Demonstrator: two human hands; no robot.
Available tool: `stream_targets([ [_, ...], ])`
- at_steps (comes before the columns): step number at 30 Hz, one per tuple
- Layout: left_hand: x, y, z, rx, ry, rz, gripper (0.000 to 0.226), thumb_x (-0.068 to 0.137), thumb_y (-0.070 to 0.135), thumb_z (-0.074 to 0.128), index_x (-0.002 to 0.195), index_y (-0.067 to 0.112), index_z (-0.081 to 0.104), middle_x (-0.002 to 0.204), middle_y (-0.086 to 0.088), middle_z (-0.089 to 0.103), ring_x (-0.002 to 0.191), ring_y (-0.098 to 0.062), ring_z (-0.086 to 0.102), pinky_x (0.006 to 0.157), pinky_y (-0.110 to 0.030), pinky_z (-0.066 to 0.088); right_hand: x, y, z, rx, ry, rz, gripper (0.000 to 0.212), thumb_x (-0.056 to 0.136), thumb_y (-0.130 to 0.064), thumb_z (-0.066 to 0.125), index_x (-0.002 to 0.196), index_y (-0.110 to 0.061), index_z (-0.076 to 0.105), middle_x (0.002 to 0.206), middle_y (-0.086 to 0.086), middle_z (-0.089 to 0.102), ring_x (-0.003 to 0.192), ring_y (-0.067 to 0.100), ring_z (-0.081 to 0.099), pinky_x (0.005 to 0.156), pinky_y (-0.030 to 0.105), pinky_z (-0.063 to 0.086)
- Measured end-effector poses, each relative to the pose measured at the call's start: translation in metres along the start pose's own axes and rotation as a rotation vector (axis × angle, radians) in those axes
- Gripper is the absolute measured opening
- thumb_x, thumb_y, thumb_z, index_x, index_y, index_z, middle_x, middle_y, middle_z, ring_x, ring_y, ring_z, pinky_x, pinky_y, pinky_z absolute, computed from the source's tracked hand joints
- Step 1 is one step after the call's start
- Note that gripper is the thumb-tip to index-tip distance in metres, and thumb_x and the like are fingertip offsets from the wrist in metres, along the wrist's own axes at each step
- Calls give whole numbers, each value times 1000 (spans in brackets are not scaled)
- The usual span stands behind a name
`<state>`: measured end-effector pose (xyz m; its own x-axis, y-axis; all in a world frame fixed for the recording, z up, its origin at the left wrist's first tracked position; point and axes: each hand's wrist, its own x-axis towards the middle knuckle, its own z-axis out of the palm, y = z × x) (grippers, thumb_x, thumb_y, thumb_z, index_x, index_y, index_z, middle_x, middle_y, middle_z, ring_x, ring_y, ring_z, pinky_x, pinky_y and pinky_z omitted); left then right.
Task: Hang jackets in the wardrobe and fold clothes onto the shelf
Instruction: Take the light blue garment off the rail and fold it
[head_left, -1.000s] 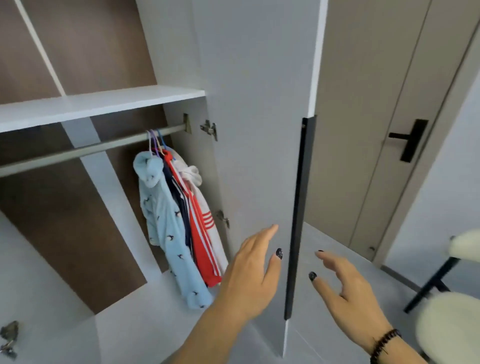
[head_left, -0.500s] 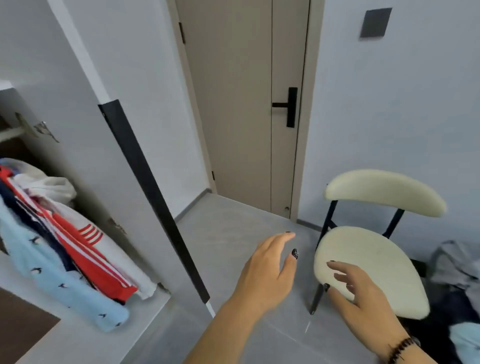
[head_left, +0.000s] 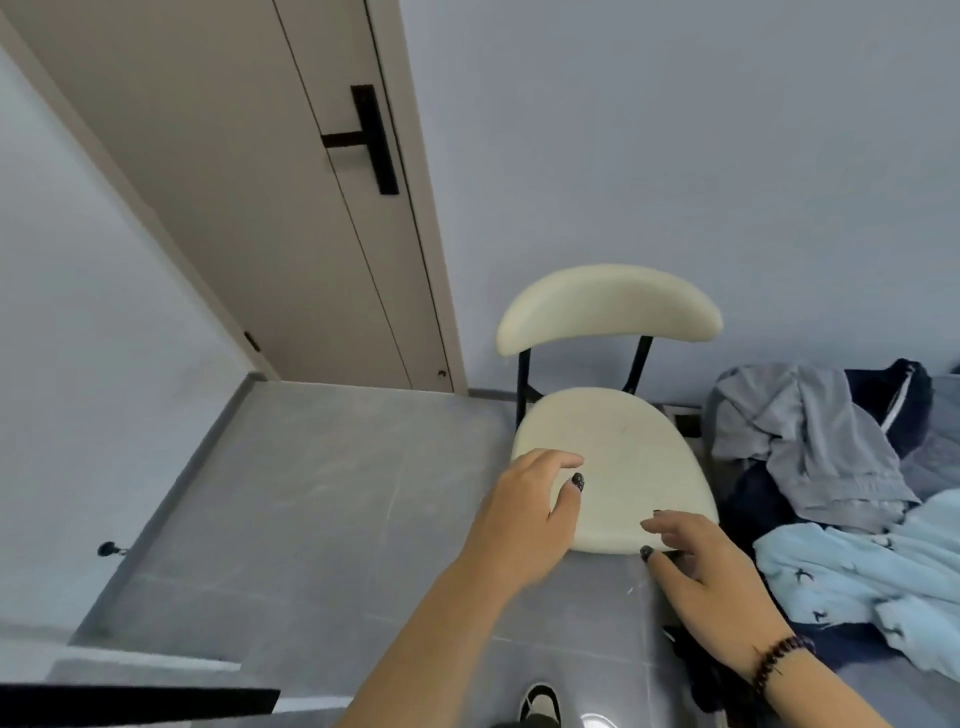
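Observation:
A heap of clothes lies at the right edge: a grey garment (head_left: 815, 436) on top, a dark navy jacket (head_left: 893, 400) behind it, and a light blue garment with small bird prints (head_left: 872, 577) in front. My left hand (head_left: 524, 514) hovers over the front left of a cream chair seat (head_left: 623, 457), fingers apart and empty. My right hand (head_left: 711, 577), with a dark bead bracelet on the wrist, is spread open just in front of the seat, left of the light blue garment. The wardrobe is out of view.
The cream chair has a curved backrest (head_left: 608, 306) on black legs and stands against the grey wall. A beige door (head_left: 249, 208) with a black handle (head_left: 369, 140) is at the back left. Grey tiled floor (head_left: 311, 493) spreads to the left. A shoe tip (head_left: 540, 701) shows at the bottom.
The view has swung right, away from the wardrobe and its hanging jackets, to the chair and clothes heap. Both hands stayed open and now reach toward the chair.

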<state>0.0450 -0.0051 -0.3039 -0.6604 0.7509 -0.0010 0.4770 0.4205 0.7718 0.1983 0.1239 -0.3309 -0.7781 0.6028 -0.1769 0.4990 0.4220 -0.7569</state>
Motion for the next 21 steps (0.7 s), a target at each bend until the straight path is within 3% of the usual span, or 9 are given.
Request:
stream_targets([
  [2, 31, 1, 18, 3, -71, 24, 31, 97, 21, 47, 126, 25, 59, 129, 16, 56, 123, 1, 46, 102, -11, 32, 20, 11, -9, 10, 34, 40, 24, 88, -10, 62, 107, -23, 60, 118, -8, 54, 102, 10, 54, 85, 18, 39],
  [5, 69, 7, 46, 26, -176, 51, 31, 97, 21, 47, 126, 24, 59, 129, 14, 57, 123, -1, 47, 105, -20, 37, 39, 32, -24, 27, 92, 115, 24, 88, -9, 61, 109, -22, 60, 116, -10, 52, 95, 5, 53, 77, 8, 37],
  [9, 104, 17, 86, -6, -319, 53, 31, 95, 21, 47, 123, 27, 61, 123, 16, 62, 115, 3, 52, 100, -19, 41, 48, 70, -47, 57, 145, 262, 25, 88, -7, 60, 107, -23, 61, 113, -8, 55, 102, 9, 52, 89, 19, 35],
  [13, 134, 21, 126, -47, -416, 29, 30, 95, 23, 46, 120, 29, 62, 116, 17, 64, 109, 8, 54, 87, -1, 35, 55, 114, -66, 102, 153, 420, 21, 89, -10, 60, 102, -27, 60, 109, -7, 55, 105, 14, 53, 88, 23, 37],
  [19, 165, 35, 195, -54, -520, -60, 30, 97, 20, 46, 122, 27, 61, 114, 14, 66, 108, 4, 57, 91, -8, 39, 83, 186, -97, 136, 143, 528, 20, 91, -13, 59, 110, -20, 58, 116, -1, 54, 103, 13, 51, 90, 24, 39],
  [21, 173, 42, 220, -55, -548, -93, 32, 98, 17, 42, 123, 26, 60, 113, 13, 66, 101, 2, 58, 85, -6, 40, 97, 216, -106, 160, 115, 583, 20, 91, -15, 59, 111, -19, 58, 118, 2, 56, 102, 14, 52, 89, 24, 41],
])
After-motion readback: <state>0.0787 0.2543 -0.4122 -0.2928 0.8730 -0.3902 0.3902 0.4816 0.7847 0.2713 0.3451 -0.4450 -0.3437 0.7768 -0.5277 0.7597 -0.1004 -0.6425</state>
